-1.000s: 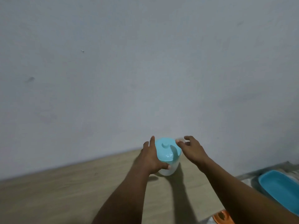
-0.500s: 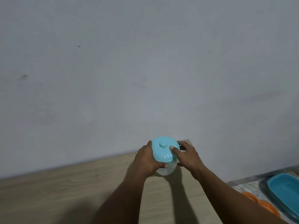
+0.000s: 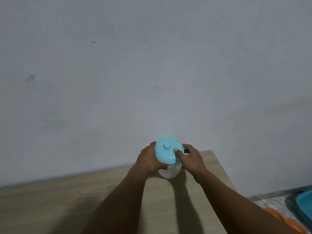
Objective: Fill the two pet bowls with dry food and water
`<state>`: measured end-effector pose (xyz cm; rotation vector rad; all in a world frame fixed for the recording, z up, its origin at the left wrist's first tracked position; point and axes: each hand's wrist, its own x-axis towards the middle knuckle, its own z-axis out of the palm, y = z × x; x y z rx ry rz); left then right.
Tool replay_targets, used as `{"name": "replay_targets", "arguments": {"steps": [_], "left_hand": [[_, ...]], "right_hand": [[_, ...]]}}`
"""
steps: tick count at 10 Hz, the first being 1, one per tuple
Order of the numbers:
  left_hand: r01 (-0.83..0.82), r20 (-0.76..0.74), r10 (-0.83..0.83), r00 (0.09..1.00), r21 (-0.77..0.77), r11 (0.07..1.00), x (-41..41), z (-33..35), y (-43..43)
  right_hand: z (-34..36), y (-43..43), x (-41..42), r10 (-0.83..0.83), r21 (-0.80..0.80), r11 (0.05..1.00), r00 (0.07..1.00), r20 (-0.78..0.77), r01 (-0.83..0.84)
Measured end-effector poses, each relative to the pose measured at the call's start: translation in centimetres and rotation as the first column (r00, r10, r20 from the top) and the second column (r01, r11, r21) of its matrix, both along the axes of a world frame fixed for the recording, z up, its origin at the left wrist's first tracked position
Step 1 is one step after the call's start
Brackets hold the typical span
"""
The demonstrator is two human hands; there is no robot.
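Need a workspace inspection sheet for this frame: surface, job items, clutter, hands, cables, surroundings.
Surface: light wood-grain tabletop, its far edge against the wall; arm shadows fall across it.
Job's things: translucent jug with a light blue lid in place, upright on the table near its far right corner. Contents cannot be told. Blue bowl and orange bowl lie low at the right edge, both cropped; fill state not visible.
Clutter: nothing seen.
Grippers: left hand wraps the jug's left side under the lid; right hand is on its right side, thumb resting on the lid.
Cables: nothing seen.
Surroundings: plain grey wall with small marks; patterned floor at right.
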<state>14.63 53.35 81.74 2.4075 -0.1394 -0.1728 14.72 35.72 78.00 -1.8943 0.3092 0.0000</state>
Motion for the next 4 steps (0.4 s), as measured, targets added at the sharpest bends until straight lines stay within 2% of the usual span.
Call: {"name": "replay_targets", "arguments": {"steps": [2,3,4], "left_hand": [[0.008,0.011,-0.008,1.0,-0.007,1.0,0.8,-1.0,0.2],[0.017,0.02,-0.018,1.0,0.091,0.996,0.7,-0.6,-0.4],[0.025,0.014,-0.028,0.999,0.196,0.98,0.4,0.1,-0.7]], "right_hand": [[-0.1,0.4,-0.1,0.029,-0.052,0.998,0.999,0.024,-0.028],[0.1,0.2,-0.3,0.059,-0.14,0.988,0.998,-0.009,-0.06],[1.6,-0.3,-1.0,0.073,-0.299,0.952,0.997,0.026,-0.062]]}}
